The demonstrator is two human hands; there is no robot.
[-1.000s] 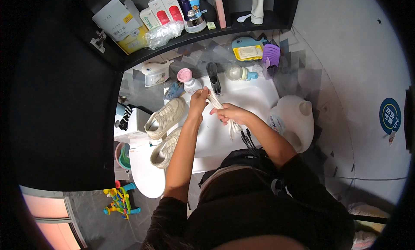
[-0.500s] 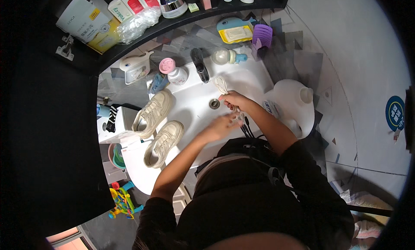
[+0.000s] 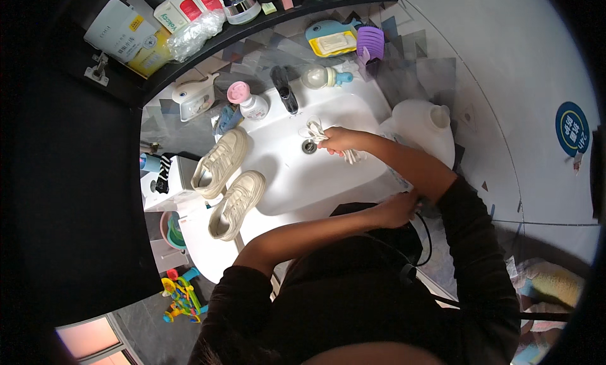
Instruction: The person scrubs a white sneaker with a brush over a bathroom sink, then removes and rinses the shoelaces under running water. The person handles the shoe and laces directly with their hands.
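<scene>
Above the drain (image 3: 308, 147) of the white sink (image 3: 328, 188), my right hand (image 3: 341, 141) is closed round a bundle of white shoelaces (image 3: 314, 129), whose loops stick out on both sides of the fist. My left hand (image 3: 399, 210) has crossed over to the right, below my right forearm and close to the sleeve. Its fingers are curled and partly hidden; what they hold, if anything, I cannot make out. A black cable (image 3: 429, 242) hangs just beside it. Two cream sneakers (image 3: 221, 163) (image 3: 238, 206) rest side by side at the sink's left edge.
Behind the sink stand a black faucet (image 3: 285, 90), a pink-topped pump bottle (image 3: 252, 105), a baby bottle (image 3: 322, 78) and a yellow soap dish (image 3: 334, 44). A large white jug (image 3: 424, 128) occupies the right side. Overhead runs a loaded black shelf (image 3: 278, 18). Left lies a toilet (image 3: 202, 245).
My left hand has left the laces and moved right and nearer to my body, under the right forearm. My right hand still holds the bundle, with its loops now gathered closer to the fist.
</scene>
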